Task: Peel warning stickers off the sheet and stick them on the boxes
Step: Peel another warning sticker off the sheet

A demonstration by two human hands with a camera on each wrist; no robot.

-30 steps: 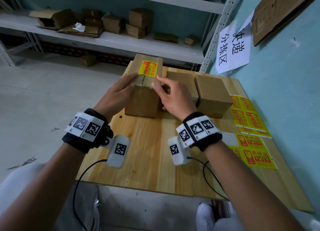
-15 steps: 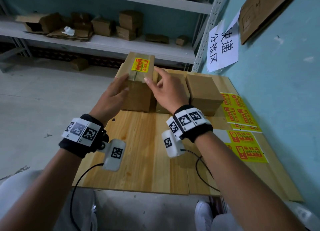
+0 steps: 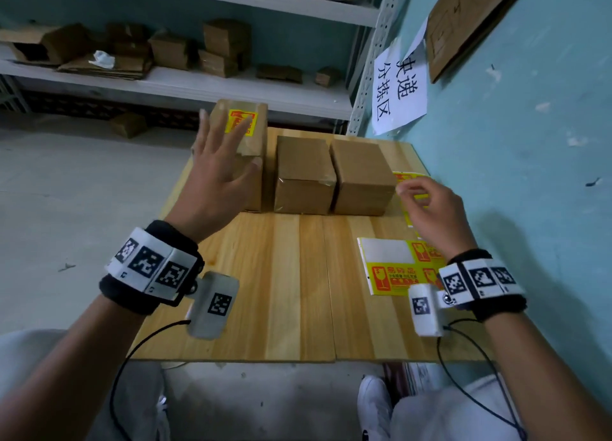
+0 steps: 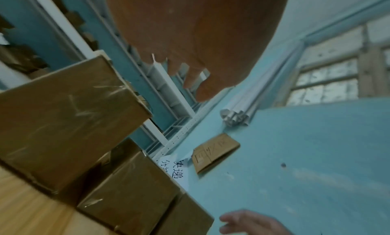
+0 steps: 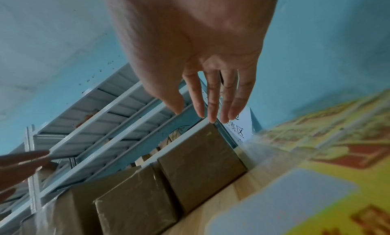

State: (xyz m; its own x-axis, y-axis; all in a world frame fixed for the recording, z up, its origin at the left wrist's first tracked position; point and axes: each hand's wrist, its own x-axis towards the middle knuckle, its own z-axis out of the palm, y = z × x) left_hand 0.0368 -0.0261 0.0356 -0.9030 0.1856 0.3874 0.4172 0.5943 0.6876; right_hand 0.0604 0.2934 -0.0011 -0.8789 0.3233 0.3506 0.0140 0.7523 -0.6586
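Three brown cardboard boxes stand in a row at the table's far side. The tall left box carries a yellow warning sticker on top. The middle box and the right box have bare tops. My left hand hovers in front of the tall box, fingers spread, holding nothing. My right hand hangs with relaxed fingers over the far sticker sheet, empty. The near sticker sheet shows a blank patch at its top left.
The wooden table abuts a blue wall on the right, which bears a white paper sign. White shelving with loose cartons stands behind the table. Grey floor lies to the left.
Both hands have let go of the tall stickered box. My left hand rose and spread its fingers. My right hand swung right, over the sticker sheets.
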